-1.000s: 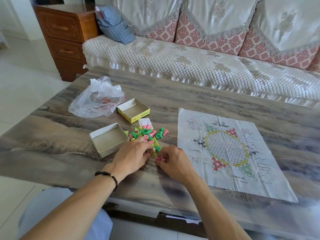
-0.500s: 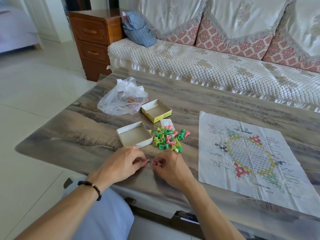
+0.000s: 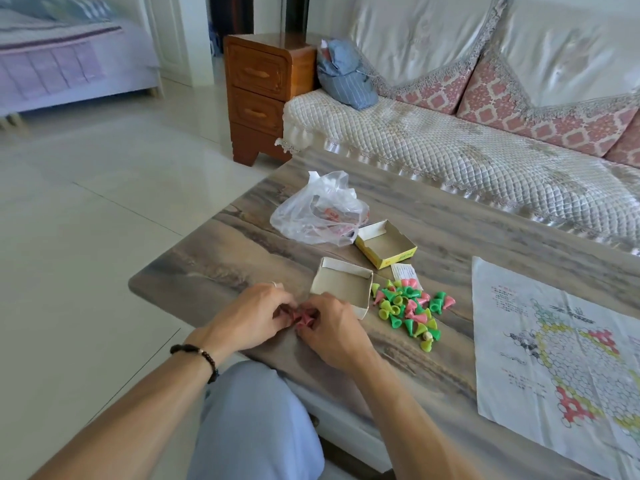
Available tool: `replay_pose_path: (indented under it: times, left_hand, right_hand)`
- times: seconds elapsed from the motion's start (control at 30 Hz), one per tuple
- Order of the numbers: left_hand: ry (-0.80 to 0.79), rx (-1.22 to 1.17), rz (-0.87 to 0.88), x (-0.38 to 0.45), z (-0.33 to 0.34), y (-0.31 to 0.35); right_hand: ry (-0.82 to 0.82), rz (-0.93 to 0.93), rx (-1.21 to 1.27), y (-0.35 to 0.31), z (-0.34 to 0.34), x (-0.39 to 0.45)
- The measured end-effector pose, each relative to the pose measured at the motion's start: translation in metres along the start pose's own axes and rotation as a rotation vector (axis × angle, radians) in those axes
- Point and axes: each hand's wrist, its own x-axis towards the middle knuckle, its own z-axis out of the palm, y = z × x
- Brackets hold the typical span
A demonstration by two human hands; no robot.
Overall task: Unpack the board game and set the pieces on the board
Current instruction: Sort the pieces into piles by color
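A: How much of the unpacking is done?

B: The box [image 3: 346,289] and its yellow lid [image 3: 386,244] are lying open on the table [image 3: 214,258], and the pieces [image 3: 410,310] have been tipped out in a loose pile just beside the box. The paper board [image 3: 554,348] is spread flat to the right. No piece can be seen on it, so the whole setting-out seems to be left.

A: And where are the pieces being held?

B: A few pink pieces [image 3: 304,318] are pinched between the left hand [image 3: 252,320] and the right hand [image 3: 332,336], both curled closed around them, near the table's front edge. They are kept left of the pile and well apart from the board.
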Motion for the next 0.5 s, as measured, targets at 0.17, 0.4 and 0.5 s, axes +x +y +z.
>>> replay_pose_path:
  times: [0.17,0.4,0.5]
  left_hand:
    - [0.001,0.002,-0.025,-0.001,0.000,-0.004]
    - [-0.045,0.006,-0.052,-0.008,-0.004,0.004]
    - [-0.034,0.012,-0.066,-0.011,-0.009,0.010]
  right_hand:
    - [-0.010,0.010,0.028,-0.001,0.001,0.004]
    - [0.022,0.013,0.010,0.000,-0.005,-0.007]
    - [0.031,-0.003,-0.002,0.002,-0.011,-0.014]
